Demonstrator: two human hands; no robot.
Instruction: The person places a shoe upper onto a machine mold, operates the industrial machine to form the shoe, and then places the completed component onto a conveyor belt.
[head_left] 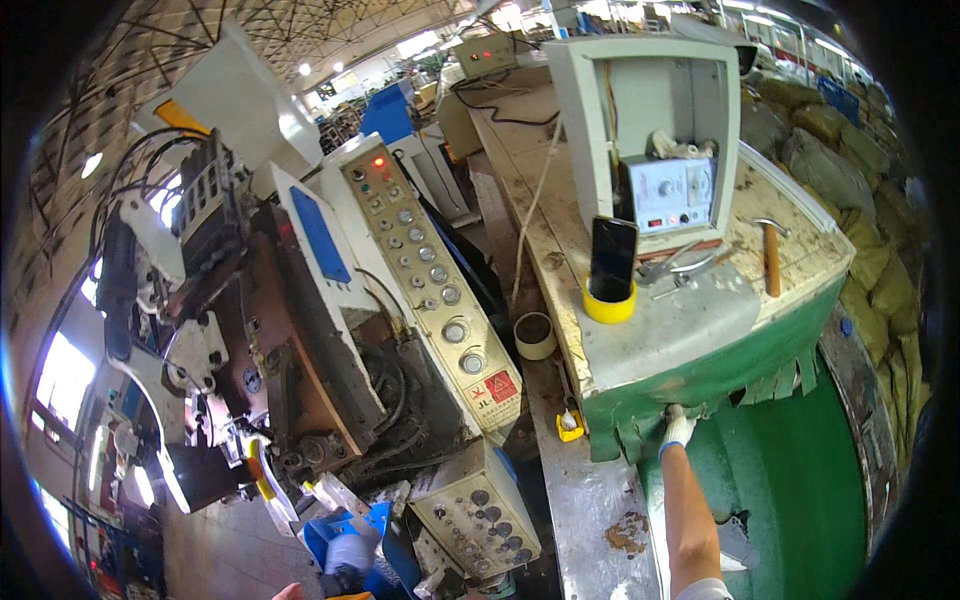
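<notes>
The glove (680,428) is showing white with a blue edge, the curtain (715,365) plain green. The bench (810,240) is looking cream, blotched with brown. The tape roll (610,305) is gleaming yellow, the phone (612,257) black, the hammer handle (771,260) orange-brown. The control panel (430,265) is showing cream, its knobs (455,332) silver, one light (378,161) glowing red.

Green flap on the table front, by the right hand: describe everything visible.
The green flap looks like flexible sheeting. It hangs from the front edge of the worn tabletop, its lower edge ragged and torn into strips. The white-gloved right hand is at that edge; whether it grips is hard to tell.
</notes>
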